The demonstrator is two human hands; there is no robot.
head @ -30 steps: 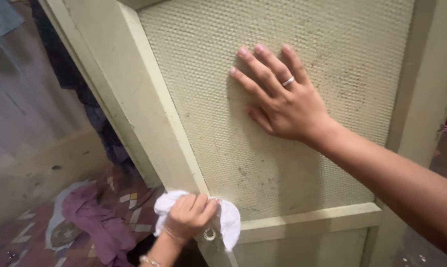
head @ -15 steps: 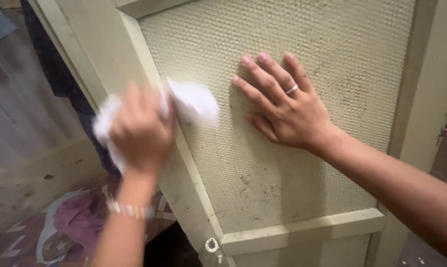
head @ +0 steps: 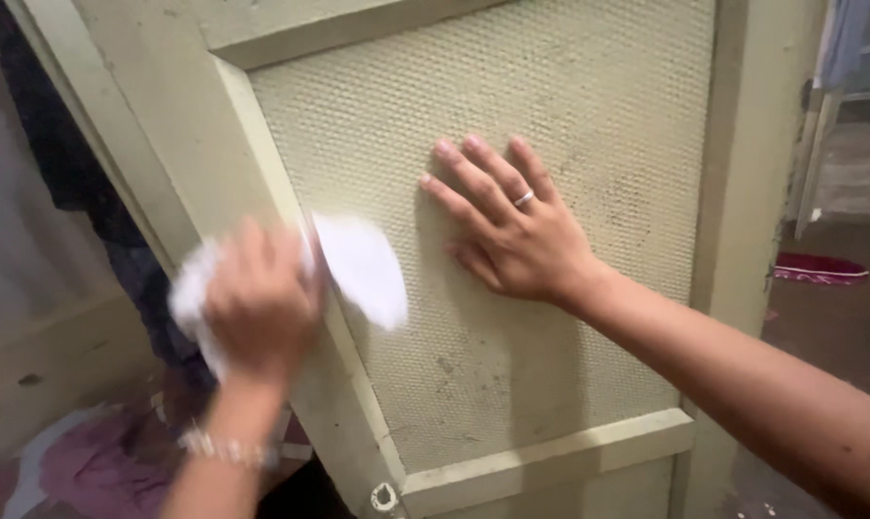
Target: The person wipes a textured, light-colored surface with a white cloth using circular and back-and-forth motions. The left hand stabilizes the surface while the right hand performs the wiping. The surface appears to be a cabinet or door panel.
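A pale yellow-green cabinet door (head: 262, 38) with a textured mesh panel (head: 589, 106) fills most of the view. My left hand (head: 257, 303) grips a white cloth (head: 363, 264) and presses it against the door's left frame strip; the hand and cloth are blurred. My right hand (head: 507, 226), a ring on one finger, lies flat with fingers spread on the mesh panel, just right of the cloth. Dark specks and smudges mark the panel's lower and right parts.
A small metal ring latch (head: 385, 497) hangs at the door's lower left corner. Purple cloth (head: 79, 466) lies on the patterned floor at lower left, with dark clothes (head: 79, 173) hanging behind the door. A red item (head: 820, 267) lies on the floor at right.
My left hand swept the cloth from the door's lower corner up the frame strip, then a little back down. My right hand stayed flat on the mesh. The view shifted slightly right.
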